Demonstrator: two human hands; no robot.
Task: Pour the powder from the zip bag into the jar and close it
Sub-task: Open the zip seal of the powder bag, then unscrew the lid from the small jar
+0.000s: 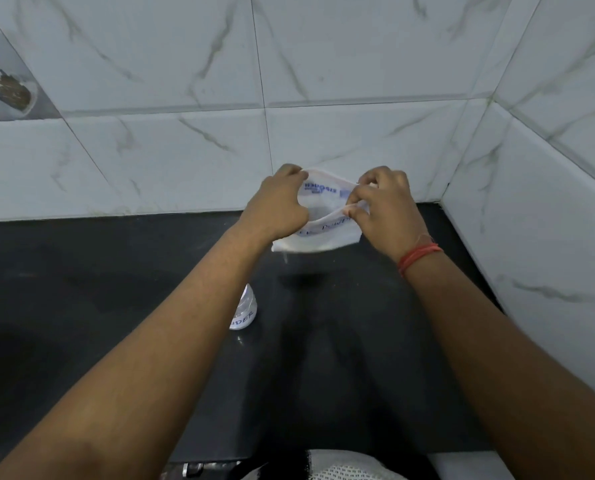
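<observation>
The fingers of the left hand [282,202] are curled round the left end of the zip bag [324,233], and the fingers of the right hand [379,206] pinch its right end, thumb and forefinger closed on the upper edge; neither hand is free. Between them the bag hangs in the air above the far part of the dark table [358,341], its long axis running left to right, its mouth along the upper edge and seemingly parted, a pale sagging bottom below; whether the zip is fully undone I cannot tell. The relation the pour turns on is where the jar [244,313] lies from this grip: it stands upright on the table nearer to the person and to the left of the bag, partly hidden behind the left forearm, well below the bag and not under it. Whether it carries a lid is hidden. The left hand is the nearer of the two to it. So, by my judgement, the bag must travel near and leftward, then tip mouth-down over the jar's opening, before any powder can fall true.
</observation>
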